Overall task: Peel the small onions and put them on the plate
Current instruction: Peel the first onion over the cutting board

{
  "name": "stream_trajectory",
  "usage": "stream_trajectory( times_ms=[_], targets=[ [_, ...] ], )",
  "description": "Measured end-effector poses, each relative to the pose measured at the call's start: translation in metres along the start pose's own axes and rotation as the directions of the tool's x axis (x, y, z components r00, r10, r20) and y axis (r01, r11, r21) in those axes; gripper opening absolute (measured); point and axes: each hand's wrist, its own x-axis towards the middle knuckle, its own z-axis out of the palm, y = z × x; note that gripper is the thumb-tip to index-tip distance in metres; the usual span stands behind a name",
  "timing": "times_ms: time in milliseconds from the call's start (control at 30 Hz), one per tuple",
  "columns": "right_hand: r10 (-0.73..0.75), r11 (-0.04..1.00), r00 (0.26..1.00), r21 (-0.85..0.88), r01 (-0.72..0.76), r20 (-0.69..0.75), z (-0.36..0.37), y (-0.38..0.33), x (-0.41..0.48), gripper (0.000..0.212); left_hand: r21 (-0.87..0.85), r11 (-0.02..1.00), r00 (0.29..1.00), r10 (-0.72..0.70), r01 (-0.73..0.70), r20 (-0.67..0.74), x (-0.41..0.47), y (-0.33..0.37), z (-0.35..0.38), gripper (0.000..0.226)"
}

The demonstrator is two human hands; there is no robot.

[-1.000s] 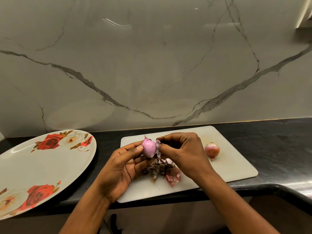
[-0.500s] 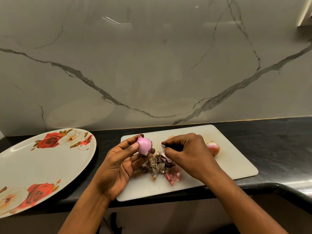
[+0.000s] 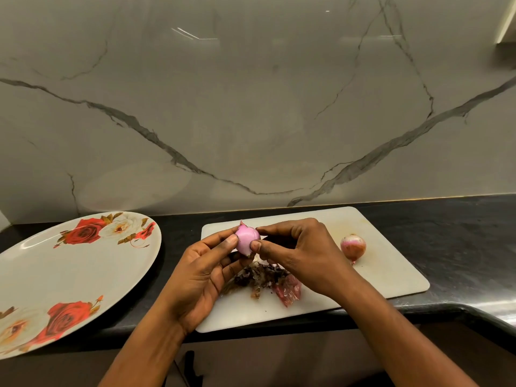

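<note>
A small pink, mostly peeled onion [image 3: 246, 240] is held above the white cutting board [image 3: 391, 275]. My left hand [image 3: 206, 275] grips it from the left with thumb and fingers. My right hand [image 3: 301, 250] pinches its right side with thumb and forefinger. A second small onion [image 3: 353, 246], still in its skin, lies on the board to the right of my right hand. A heap of dry onion peels [image 3: 268, 283] lies on the board beneath my hands. The large oval plate [image 3: 55, 275] with red rose prints sits at the left, with no onions on it.
The board and plate rest on a black countertop [image 3: 460, 247] whose front edge curves at the right. A marble wall [image 3: 251, 107] stands directly behind. A strip of bare counter separates the plate from the board.
My right hand, which had drawn away from the onion towards the peel heap, has come back and pinches the onion again. My left hand turned the onion slightly and still holds it.
</note>
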Motion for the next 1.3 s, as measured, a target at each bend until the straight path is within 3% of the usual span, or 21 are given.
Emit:
stream_trajectory(
  times_ms=[267, 367, 600, 733, 867, 967, 1067, 1300],
  targets=[
    [-0.055, 0.998, 0.998, 0.018, 0.056, -0.016, 0.001, 0.003, -0.002, 0.037, 0.100, 0.995, 1.000, 0.019, -0.018, -0.005, 0.001, -0.001, 0.004, 0.045],
    [-0.077, 0.996, 0.994, -0.042, 0.075, -0.071, 0.008, -0.001, -0.004, 0.038, 0.123, 0.992, 0.999, 0.033, -0.031, -0.017, 0.001, -0.002, 0.003, 0.045],
    [-0.182, 0.967, 0.962, -0.213, 0.138, -0.202, 0.023, 0.002, -0.002, 0.017, 0.100, 0.994, 0.999, 0.049, -0.047, -0.018, -0.002, -0.003, 0.004, 0.042],
    [-0.166, 0.975, 0.978, -0.169, 0.143, -0.127, 0.016, 0.005, 0.000, 0.024, 0.091, 0.994, 0.998, 0.057, -0.054, -0.031, -0.002, -0.002, 0.003, 0.043],
    [-0.106, 0.994, 0.994, -0.012, 0.106, -0.038, 0.002, 0.008, 0.002, 0.025, 0.097, 0.994, 0.998, 0.048, -0.045, -0.029, -0.003, -0.001, 0.004, 0.046],
    [-0.101, 0.994, 0.994, 0.047, 0.100, 0.034, -0.001, 0.009, 0.001, 0.039, 0.083, 0.996, 1.000, 0.025, -0.024, -0.019, -0.004, 0.000, 0.003, 0.043],
    [-0.122, 0.991, 0.991, 0.070, 0.118, 0.060, -0.001, 0.010, 0.001, 0.034, 0.085, 0.996, 1.000, 0.022, -0.022, 0.001, -0.004, 0.000, 0.003, 0.039],
    [-0.194, 0.965, 0.981, -0.179, 0.192, 0.008, 0.002, 0.005, -0.001, 0.030, 0.152, 0.987, 0.998, 0.057, -0.054, -0.019, -0.002, -0.002, 0.004, 0.036]
  ],
)
